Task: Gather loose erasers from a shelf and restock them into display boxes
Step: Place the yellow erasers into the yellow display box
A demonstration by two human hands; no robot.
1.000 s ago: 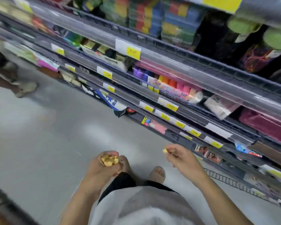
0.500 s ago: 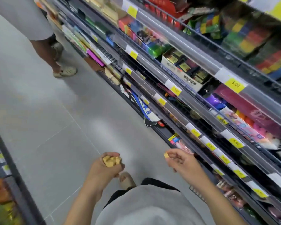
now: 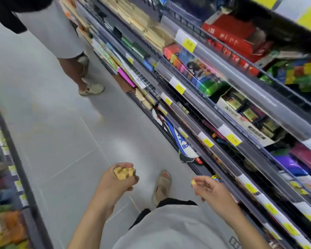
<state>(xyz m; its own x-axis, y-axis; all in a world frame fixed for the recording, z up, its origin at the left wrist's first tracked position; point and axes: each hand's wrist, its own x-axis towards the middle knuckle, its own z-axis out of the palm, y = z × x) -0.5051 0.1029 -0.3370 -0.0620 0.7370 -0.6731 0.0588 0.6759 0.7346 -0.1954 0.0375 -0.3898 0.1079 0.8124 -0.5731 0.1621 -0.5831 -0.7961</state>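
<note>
My left hand (image 3: 115, 182) is curled round a clump of several tan-yellow erasers (image 3: 124, 172), held low over the aisle floor. My right hand (image 3: 209, 190) pinches a single small yellow eraser (image 3: 193, 182) at its fingertips, close to the lower shelf edges. Stationery shelves (image 3: 214, 112) with yellow price tags run along the right. A white display box (image 3: 241, 121) with dark packets sits on a middle shelf. Both hands are apart from the shelves.
Another person (image 3: 61, 33) in grey shorts and pale clogs stands up the aisle at upper left. A second shelf unit (image 3: 13, 177) with colourful goods lines the left edge. Grey tiled floor (image 3: 70, 132) lies between. My sandalled foot (image 3: 162, 186) shows below.
The view has swung left and up along the aisle, bringing the other person and further shelves into sight. Both hands keep their hold on the erasers and stay at about the same place.
</note>
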